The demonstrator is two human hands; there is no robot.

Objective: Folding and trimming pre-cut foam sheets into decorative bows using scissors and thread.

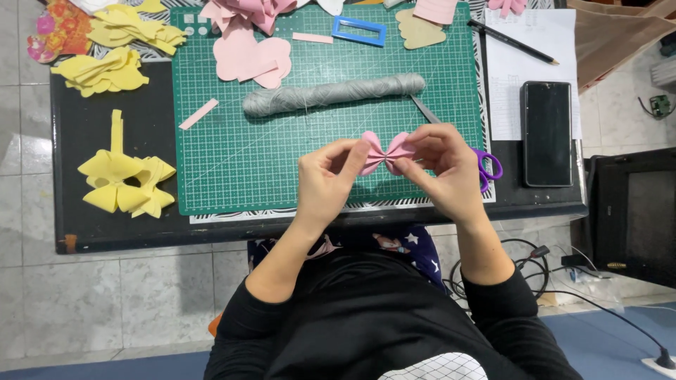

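Pink felt bow [385, 152], long axis running nine to three o'clock, left hand [325, 181] pinching one wing, right hand [445, 169] pinching the other, above green cutting mat [239, 155]

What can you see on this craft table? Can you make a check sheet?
Surface: green cutting mat on a black table.
Job's things: pink bow pinched at its middle; grey thread skein on the mat.
Clutter: yellow bows, pink felt shapes, blue frame, scissors, phone, pencil.
Grippers: left hand and right hand both hold the bow.
Cables: black cables on the floor.
Surroundings: tiled floor.
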